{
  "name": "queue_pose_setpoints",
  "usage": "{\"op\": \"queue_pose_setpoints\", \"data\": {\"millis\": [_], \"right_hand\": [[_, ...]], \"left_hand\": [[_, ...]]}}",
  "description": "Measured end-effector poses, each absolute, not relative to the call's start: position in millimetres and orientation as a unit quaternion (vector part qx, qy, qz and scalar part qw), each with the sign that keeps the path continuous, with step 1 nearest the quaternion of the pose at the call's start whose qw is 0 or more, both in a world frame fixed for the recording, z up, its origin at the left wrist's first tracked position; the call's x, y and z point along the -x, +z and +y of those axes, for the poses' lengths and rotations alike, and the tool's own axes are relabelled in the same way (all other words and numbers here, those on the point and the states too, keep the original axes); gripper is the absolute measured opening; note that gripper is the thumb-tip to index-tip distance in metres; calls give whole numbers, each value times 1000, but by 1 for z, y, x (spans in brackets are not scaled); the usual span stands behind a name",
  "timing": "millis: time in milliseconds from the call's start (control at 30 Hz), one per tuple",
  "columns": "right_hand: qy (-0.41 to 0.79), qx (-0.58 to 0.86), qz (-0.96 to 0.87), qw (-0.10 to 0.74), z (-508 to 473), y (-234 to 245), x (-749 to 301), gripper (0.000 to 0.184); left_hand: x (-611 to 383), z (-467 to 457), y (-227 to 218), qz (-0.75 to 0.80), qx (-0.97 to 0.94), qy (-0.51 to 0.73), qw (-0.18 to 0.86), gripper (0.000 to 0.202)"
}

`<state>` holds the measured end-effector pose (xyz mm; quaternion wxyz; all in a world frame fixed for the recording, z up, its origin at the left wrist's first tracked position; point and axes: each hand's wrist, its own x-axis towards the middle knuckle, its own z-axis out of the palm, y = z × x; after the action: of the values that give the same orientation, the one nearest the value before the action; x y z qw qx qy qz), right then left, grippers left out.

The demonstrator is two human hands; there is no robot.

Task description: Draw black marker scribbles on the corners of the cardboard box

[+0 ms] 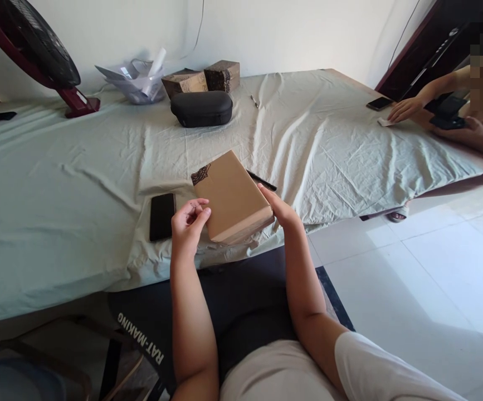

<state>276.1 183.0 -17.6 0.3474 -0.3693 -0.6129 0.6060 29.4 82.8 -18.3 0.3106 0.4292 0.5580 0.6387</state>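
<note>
A brown cardboard box [235, 197] with a black printed pattern on one corner rests near the front edge of the cloth-covered table. Flat against the box's right side lies my right hand [281, 207], steadying it. My left hand [190, 220] is at the left edge, its fingers loosely bent and the thumb a little apart from the index finger; nothing shows between them. A black phone [161, 217] lies just left of that hand. Partly hidden behind the box is a thin black pen-like object [262, 180].
Farther back are a black hard case [201, 109], two patterned boxes [222, 76], a clear plastic basket [135, 86] with papers, and a fan [76, 103]. At the right, another person's hand [406, 108] touches a small white item near a phone [379, 104].
</note>
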Motion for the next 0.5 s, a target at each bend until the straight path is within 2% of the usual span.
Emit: {"op": "queue_pose_setpoints", "data": {"millis": [200, 500], "right_hand": [[602, 380, -612, 345, 185, -19, -276, 71], [599, 374, -616, 348, 184, -18, -276, 68]], "left_hand": [[-38, 88, -15, 551, -328, 686, 344, 34], [-39, 89, -18, 548, -306, 697, 346, 31]]}}
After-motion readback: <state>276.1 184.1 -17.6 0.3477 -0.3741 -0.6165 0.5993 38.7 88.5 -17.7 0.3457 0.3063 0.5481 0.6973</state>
